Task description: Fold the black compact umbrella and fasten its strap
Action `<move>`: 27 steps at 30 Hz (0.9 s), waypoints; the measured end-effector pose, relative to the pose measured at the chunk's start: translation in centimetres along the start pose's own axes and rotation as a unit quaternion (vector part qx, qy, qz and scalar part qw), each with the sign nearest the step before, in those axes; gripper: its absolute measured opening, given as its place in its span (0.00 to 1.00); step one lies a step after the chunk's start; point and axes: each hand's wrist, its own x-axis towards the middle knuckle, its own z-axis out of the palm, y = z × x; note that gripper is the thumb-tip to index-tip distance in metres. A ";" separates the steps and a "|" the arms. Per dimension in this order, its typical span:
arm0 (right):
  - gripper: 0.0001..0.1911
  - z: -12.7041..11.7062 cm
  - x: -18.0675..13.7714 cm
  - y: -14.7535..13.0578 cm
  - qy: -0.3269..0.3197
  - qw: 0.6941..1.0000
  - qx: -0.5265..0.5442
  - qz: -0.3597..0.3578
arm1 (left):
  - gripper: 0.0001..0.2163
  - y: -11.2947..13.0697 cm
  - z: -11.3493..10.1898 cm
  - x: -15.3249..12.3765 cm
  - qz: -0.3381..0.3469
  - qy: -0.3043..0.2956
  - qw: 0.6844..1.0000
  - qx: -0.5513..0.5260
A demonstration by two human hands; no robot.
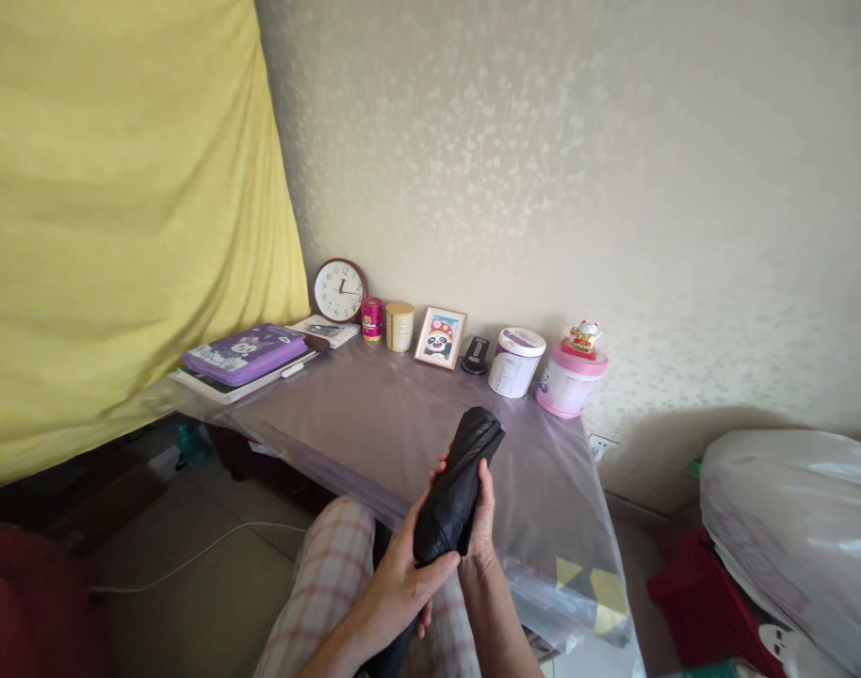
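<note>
Lying between both hands (402,584), folded umbrella (459,490)

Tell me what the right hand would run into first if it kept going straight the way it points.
The right hand, gripping the black folded umbrella, points across the covered table. Its line looks free until the back row, probably the small black device or the white tub; depth is unclear.

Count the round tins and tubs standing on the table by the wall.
4: a red tin and a gold tin right of the clock, then a white tub and a pink tub past the framed picture. None seems hidden.
</note>
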 end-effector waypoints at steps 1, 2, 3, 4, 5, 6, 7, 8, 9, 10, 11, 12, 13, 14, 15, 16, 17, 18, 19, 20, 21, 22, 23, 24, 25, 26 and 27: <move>0.22 0.0 0.1 0.0 -0.002 1.000 0.001 -0.001 | 0.37 -0.5 0.0 0.3 0.009 0.020 0.999 0.030; 0.22 0.0 0.1 -0.1 -0.003 1.000 0.002 0.003 | 0.35 -0.9 0.0 0.5 0.033 0.045 0.996 0.064; 0.22 0.0 0.1 -0.2 -0.004 1.000 0.002 0.013 | 0.34 -1.4 0.0 0.8 0.069 0.072 0.990 0.099; 0.22 0.1 0.1 -0.2 -0.004 1.000 -0.004 0.026 | 0.33 -1.8 -0.1 1.0 0.119 0.097 0.979 0.133; 0.23 0.2 0.1 -0.3 -0.004 0.999 -0.013 0.040 | 0.33 -2.2 -0.1 1.1 0.163 0.120 0.965 0.166; 0.24 0.3 0.1 -0.3 -0.006 0.998 -0.026 0.052 | 0.33 -2.5 -0.2 1.2 0.185 0.137 0.953 0.197; 0.26 0.4 0.0 -0.4 -0.009 0.997 -0.040 0.059 | 0.33 -2.7 -0.2 1.3 0.192 0.150 0.943 0.228; 0.26 0.5 0.0 -0.5 -0.014 0.997 -0.054 0.060 | 0.33 -2.7 -0.3 1.2 0.182 0.160 0.936 0.257; 0.27 0.7 -0.1 -0.5 -0.019 0.996 -0.066 0.056 | 0.32 -2.7 -0.3 1.2 0.162 0.167 0.930 0.286; 0.27 0.8 -0.2 -0.6 -0.022 0.996 -0.078 0.047 | 0.32 -2.6 -0.3 1.1 0.141 0.174 0.922 0.314; 0.26 1.0 -0.2 -0.6 -0.023 0.995 -0.090 0.037 | 0.31 -2.5 -0.2 1.0 0.124 0.182 0.914 0.342; 0.26 1.1 -0.3 -0.7 -0.022 0.994 -0.102 0.029 | 0.30 -2.4 -0.2 0.9 0.110 0.189 0.904 0.367; 0.25 1.1 -0.3 -0.7 -0.019 0.993 -0.112 0.022 | 0.30 -2.3 -0.2 0.9 0.102 0.196 0.894 0.389; 0.25 1.1 -0.3 -0.7 -0.015 0.993 -0.120 0.019 | 0.29 -2.3 -0.2 0.9 0.097 0.200 0.886 0.408; 0.25 1.1 -0.2 -0.8 -0.013 0.992 -0.124 0.018 | 0.29 -2.3 -0.2 0.9 0.098 0.203 0.879 0.421; 0.25 1.1 -0.2 -0.8 -0.012 0.992 -0.127 0.019 | 0.29 -2.4 -0.2 0.9 0.102 0.205 0.874 0.429; 0.25 1.0 -0.1 -0.8 -0.012 0.992 -0.127 0.021 | 0.30 -2.5 -0.2 1.0 0.106 0.205 0.872 0.432; 0.25 0.9 -0.1 -0.8 -0.013 0.992 -0.126 0.023 | 0.31 -2.6 -0.2 1.0 0.110 0.205 0.872 0.430; 0.25 0.8 -0.1 -0.8 -0.015 0.992 -0.125 0.025 | 0.32 -2.7 -0.3 1.1 0.113 0.205 0.874 0.425; 0.24 0.7 -0.1 -0.8 -0.017 0.992 -0.124 0.026 | 0.33 -2.7 -0.3 1.1 0.115 0.203 0.878 0.418; 0.24 0.6 -0.1 -0.8 -0.020 0.992 -0.122 0.026 | 0.34 -2.8 -0.4 1.1 0.115 0.201 0.883 0.409; 0.23 0.5 -0.1 -0.8 -0.021 0.992 -0.120 0.026 | 0.35 -2.8 -0.5 1.1 0.112 0.197 0.888 0.399; 0.22 0.4 -0.2 -0.8 -0.022 0.992 -0.118 0.029 | 0.36 -2.8 -0.5 1.1 0.108 0.194 0.895 0.388; 0.22 0.3 -0.2 -0.8 -0.019 0.993 -0.115 0.033 | 0.37 -2.7 -0.6 1.1 0.101 0.190 0.902 0.373; 0.22 0.3 -0.1 -0.9 -0.009 0.993 -0.112 0.037 | 0.37 -2.7 -0.7 1.1 0.095 0.187 0.911 0.355; 0.21 0.2 -0.1 -0.9 0.006 0.993 -0.109 0.040 | 0.38 -2.6 -0.8 1.2 0.092 0.184 0.920 0.333; 0.21 0.1 -0.1 -0.9 0.023 0.993 -0.107 0.041 | 0.39 -2.5 -1.0 1.2 0.094 0.181 0.929 0.307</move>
